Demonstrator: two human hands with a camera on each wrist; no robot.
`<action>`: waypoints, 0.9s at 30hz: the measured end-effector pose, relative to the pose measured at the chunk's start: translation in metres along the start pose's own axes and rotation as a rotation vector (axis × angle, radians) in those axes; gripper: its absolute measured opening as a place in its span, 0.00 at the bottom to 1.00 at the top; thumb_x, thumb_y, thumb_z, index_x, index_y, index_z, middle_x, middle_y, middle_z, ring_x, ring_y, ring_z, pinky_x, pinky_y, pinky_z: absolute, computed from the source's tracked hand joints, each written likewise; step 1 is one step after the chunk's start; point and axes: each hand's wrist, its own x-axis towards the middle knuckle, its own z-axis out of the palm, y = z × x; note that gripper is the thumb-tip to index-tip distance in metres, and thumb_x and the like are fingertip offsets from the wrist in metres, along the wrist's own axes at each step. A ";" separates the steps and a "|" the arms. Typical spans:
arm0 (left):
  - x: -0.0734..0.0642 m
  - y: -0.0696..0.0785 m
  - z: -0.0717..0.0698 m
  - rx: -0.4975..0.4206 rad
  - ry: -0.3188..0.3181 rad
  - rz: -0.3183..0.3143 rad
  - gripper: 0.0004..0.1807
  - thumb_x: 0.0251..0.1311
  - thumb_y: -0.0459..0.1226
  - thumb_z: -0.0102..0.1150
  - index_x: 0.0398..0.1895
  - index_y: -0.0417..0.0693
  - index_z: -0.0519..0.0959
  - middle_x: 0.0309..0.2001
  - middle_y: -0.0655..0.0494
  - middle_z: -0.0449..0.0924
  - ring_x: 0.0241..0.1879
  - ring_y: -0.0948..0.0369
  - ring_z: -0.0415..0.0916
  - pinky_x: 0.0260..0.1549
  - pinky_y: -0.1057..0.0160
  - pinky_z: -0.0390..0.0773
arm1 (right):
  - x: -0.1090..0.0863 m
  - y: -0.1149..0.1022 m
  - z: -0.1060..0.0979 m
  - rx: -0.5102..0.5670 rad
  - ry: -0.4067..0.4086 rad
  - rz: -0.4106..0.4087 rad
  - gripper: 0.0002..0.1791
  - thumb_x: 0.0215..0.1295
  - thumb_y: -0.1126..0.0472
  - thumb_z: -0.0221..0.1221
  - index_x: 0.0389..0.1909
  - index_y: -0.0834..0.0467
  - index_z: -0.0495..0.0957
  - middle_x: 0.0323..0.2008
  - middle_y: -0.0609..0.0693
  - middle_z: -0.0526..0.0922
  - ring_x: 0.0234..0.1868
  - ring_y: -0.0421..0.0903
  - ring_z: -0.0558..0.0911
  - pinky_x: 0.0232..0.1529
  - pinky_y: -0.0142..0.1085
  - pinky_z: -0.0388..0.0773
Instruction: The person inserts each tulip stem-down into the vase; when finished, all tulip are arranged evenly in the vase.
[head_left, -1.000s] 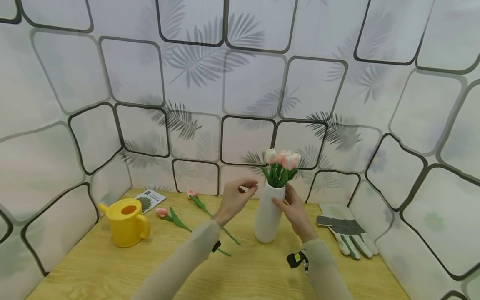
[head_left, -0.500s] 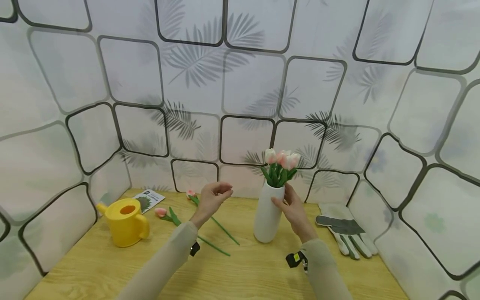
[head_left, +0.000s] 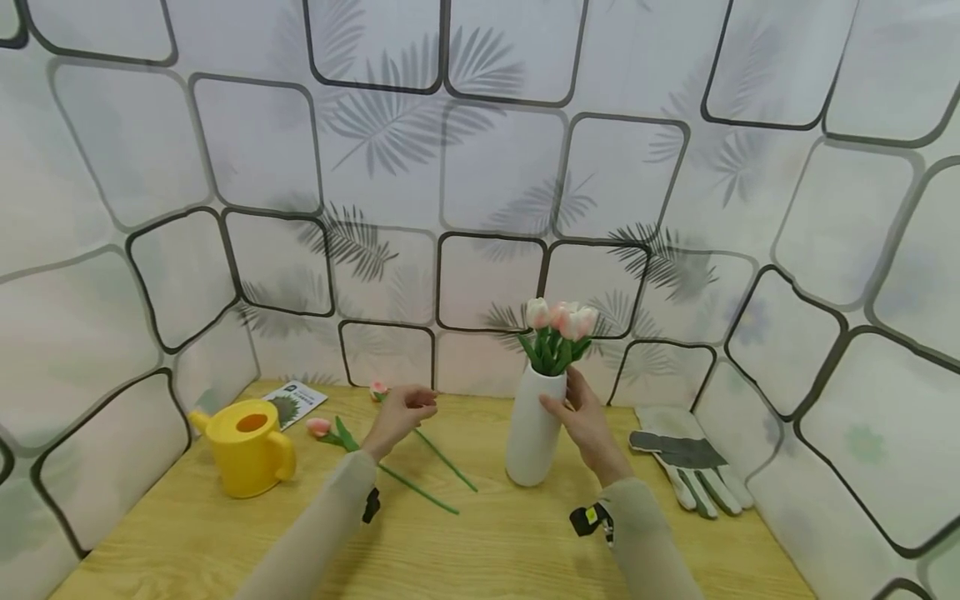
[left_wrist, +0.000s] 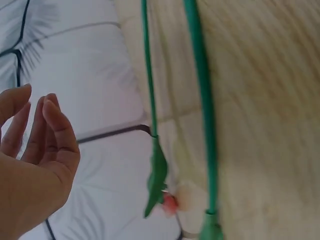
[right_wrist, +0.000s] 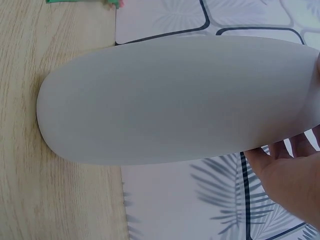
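My right hand (head_left: 588,425) grips the white vase (head_left: 531,437) near its top, thumb on the front and fingers round the far side. Several pink-and-white tulips (head_left: 561,318) with green leaves stand in the vase. Its smooth wall fills much of the right wrist view, its base on the wood. With nothing in its loosely bent fingers, my left hand (left_wrist: 42,160) is over two tulips lying on the table. The nearer tulip (head_left: 318,427) has its stem partly behind my wrist; the farther tulip (head_left: 448,461) is partly covered by the hand.
A yellow watering can (head_left: 247,454) stands at the left, with a seed packet (head_left: 296,403) behind it. Gardening gloves (head_left: 690,458) lie on the right of the wooden table (head_left: 465,554). Patterned cloth walls (head_left: 390,275) enclose the back and sides.
My left hand has moved left and lower, away from the vase to over the loose tulips. The right hand stays on the vase.
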 end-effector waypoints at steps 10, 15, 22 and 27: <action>0.000 -0.036 -0.013 0.001 0.001 -0.197 0.17 0.63 0.27 0.59 0.55 0.31 0.76 0.51 0.31 0.78 0.41 0.53 0.81 0.38 0.54 0.83 | 0.000 0.000 0.000 0.001 -0.005 0.002 0.42 0.70 0.59 0.60 0.78 0.52 0.48 0.75 0.58 0.57 0.75 0.58 0.57 0.74 0.59 0.50; -0.001 -0.046 -0.017 0.047 -0.020 -0.251 0.20 0.60 0.25 0.59 0.56 0.29 0.74 0.47 0.33 0.79 0.40 0.52 0.79 0.33 0.60 0.82 | 0.001 0.002 0.001 -0.004 0.001 -0.003 0.41 0.69 0.58 0.61 0.77 0.52 0.50 0.74 0.58 0.58 0.74 0.59 0.59 0.73 0.59 0.52; -0.003 -0.054 -0.018 0.000 -0.034 -0.335 0.25 0.57 0.22 0.56 0.60 0.28 0.70 0.50 0.32 0.74 0.38 0.54 0.76 0.31 0.62 0.80 | -0.001 0.002 0.003 -0.016 0.006 0.007 0.43 0.68 0.55 0.62 0.77 0.53 0.49 0.74 0.58 0.58 0.74 0.59 0.58 0.73 0.60 0.52; 0.000 -0.054 -0.014 0.002 -0.020 -0.364 0.26 0.58 0.20 0.47 0.63 0.29 0.69 0.54 0.30 0.73 0.23 0.63 0.67 0.23 0.67 0.69 | -0.002 0.001 0.001 -0.014 -0.001 0.010 0.43 0.68 0.55 0.61 0.78 0.52 0.47 0.75 0.57 0.56 0.75 0.58 0.57 0.74 0.59 0.50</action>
